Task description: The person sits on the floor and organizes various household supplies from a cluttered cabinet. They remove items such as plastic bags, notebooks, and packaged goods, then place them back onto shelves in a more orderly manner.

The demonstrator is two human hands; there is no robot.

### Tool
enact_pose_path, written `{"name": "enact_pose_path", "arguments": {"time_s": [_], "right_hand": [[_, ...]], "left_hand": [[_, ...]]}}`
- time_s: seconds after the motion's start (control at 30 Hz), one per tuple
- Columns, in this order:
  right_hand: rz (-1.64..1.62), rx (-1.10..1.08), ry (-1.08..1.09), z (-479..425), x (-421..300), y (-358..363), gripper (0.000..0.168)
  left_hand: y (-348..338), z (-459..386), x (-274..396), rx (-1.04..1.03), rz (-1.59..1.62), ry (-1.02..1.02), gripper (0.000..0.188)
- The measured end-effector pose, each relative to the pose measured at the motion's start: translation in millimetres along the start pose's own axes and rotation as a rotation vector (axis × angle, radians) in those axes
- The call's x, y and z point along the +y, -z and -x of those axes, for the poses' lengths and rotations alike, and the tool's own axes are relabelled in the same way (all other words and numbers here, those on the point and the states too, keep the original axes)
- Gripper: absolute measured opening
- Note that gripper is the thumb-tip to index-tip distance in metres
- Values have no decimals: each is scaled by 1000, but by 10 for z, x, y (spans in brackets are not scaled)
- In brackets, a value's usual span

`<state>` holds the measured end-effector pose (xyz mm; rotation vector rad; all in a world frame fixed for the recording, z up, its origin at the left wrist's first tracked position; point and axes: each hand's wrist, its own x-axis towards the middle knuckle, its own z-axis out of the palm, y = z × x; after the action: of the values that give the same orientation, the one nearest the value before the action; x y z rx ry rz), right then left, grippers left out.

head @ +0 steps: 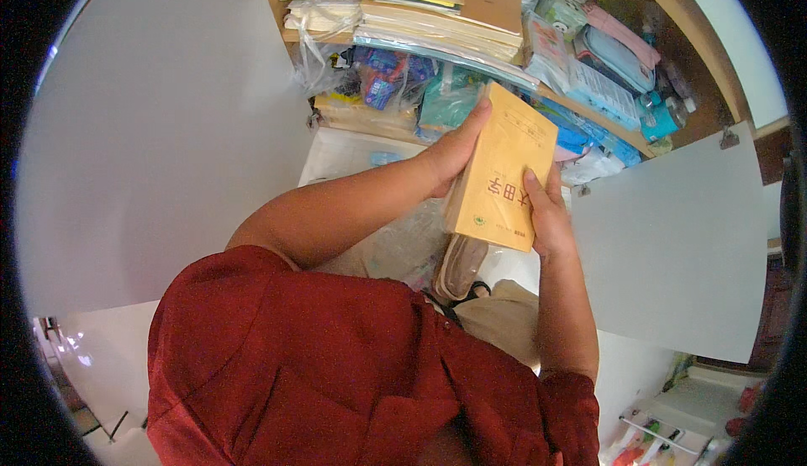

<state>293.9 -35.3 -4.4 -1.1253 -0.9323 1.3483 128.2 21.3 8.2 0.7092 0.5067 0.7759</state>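
Both hands hold a thick stack of kraft-covered exercise books (507,163), which looks wrapped in clear plastic. Printed characters and a small green emblem show on its top cover. My left hand (459,151) grips the stack along its left side, thumb near the far corner. On the opposite side, my right hand (550,211) has its thumb on the cover and its other fingers at the edge and partly hidden below. Just beyond the stack is the open cupboard, where piles of notebooks (441,28) lie on a shelf.
Cupboard doors (674,239) stand open on both sides, the left door (151,151) filling much of the view. Pencil cases (615,59), boxes and a bottle (662,119) crowd the right shelf. Plastic-bagged items (384,75) fill the lower compartment. Clear plastic wrapping (403,245) lies below my arms.
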Motion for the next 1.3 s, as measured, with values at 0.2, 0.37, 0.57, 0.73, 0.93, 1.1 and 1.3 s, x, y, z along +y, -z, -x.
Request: {"name": "enact_pose_path", "arguments": {"time_s": [0.2,0.37,0.57,0.73,0.93,1.1,1.3], "right_hand": [[-15,38,150,-314,-282,-478,51],[118,-20,286,-923,-1090,-1142,45],[296,-137,93,-2227,-1492,-1716,37],[326,-89,42,-2730,-1395,-2070,37],[265,-78,-39,-2683,-1221,-2273,35],[351,34,134,-3085,-1345,-1440,51],[853,-20,461,-1351,-690,-1220,35]], "left_hand": [[148,218,550,-22,28,-223,77],[421,445,893,-65,-77,-525,73],[617,420,726,-8,-570,-577,51],[491,752,803,-208,-1034,-720,46],[498,832,741,-310,-1138,-860,42],[450,882,722,-389,-1239,-719,43],[572,863,832,-254,-1314,-716,39]]}}
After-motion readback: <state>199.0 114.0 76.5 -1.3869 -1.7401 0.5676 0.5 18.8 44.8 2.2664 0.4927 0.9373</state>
